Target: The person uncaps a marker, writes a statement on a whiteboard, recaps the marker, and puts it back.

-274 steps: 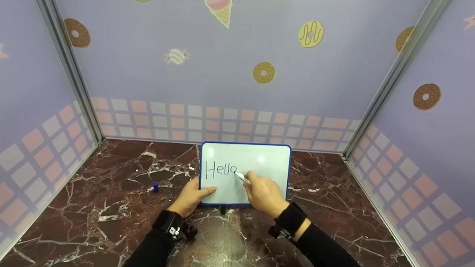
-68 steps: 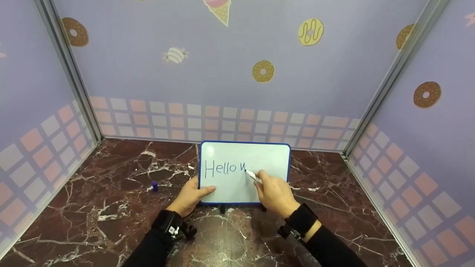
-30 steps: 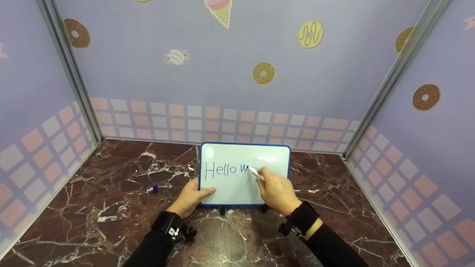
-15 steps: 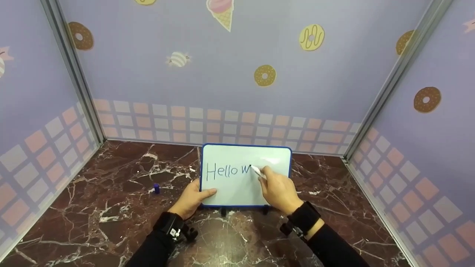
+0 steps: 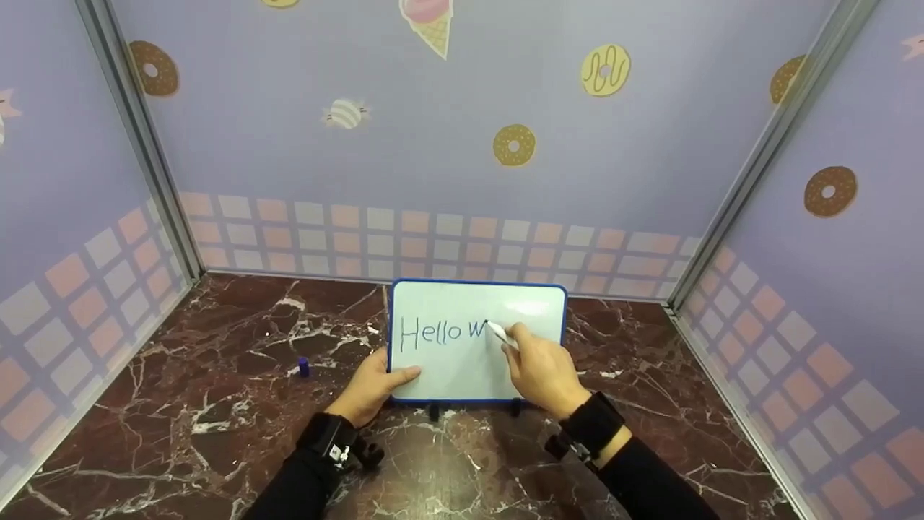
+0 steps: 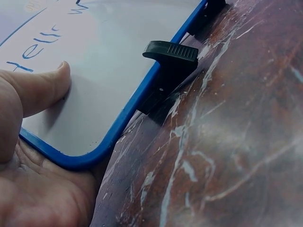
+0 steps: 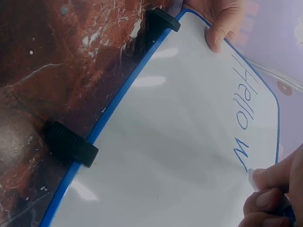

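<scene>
A small whiteboard (image 5: 455,372) with a blue rim stands tilted back on the table, bearing the handwritten "Hello w" in dark blue. Its lower left edge is gripped by my left hand (image 5: 367,385), thumb on the front face and fingers behind; the left wrist view shows the palm under the board's corner. My right hand (image 5: 545,370) pinches a white marker (image 5: 497,331), tip at the upper end of the "w". Most of the marker's barrel is hidden by the fingers. A blue marker cap (image 5: 303,367) stands on the table, left of the board.
Black feet (image 6: 173,54) hold the board's lower edge on the dark red marbled table (image 5: 238,448). Lilac panels (image 5: 404,166) with printed sweets enclose the back and both sides, joined by metal posts (image 5: 137,137).
Over these frames my right hand has moved rightward along the board, adding a "w" after "Hello". In the last half second it barely shifts. My left hand keeps its hold, and the cap stays put.
</scene>
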Available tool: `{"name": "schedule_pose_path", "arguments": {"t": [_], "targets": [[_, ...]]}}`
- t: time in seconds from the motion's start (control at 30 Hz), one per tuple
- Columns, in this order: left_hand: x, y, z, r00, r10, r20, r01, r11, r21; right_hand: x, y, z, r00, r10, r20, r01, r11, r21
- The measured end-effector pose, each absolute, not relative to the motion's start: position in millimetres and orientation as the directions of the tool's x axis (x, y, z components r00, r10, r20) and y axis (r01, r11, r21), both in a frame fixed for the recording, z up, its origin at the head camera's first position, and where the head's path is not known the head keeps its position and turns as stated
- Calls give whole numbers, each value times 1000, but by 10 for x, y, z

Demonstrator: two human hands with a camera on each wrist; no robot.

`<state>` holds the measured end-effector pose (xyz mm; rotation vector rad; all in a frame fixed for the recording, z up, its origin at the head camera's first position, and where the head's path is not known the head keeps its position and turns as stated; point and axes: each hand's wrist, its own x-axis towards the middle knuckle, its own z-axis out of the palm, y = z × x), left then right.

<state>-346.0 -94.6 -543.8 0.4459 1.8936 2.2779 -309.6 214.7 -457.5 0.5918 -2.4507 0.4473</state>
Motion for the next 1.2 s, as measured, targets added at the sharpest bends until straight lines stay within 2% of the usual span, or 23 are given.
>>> {"name": "schedule_pose_path", "arguments": {"t": [0.4,0.73,1.2], "targets": [[-3471,-972,-5432,-943,301,140,85,-188,978,-3017,2252,-4653,-733,-331,595,-513,843,-162],[-3468,-960,-5431,-947,294,129,73,-194,978,-3008,2247,-4656,-767,-334,549,-498,848,-180],[-3458,-946,-5441,-941,306,141,85,-188,978,-3014,2246,-4670,-771,-329,545,-491,852,-181]]}}
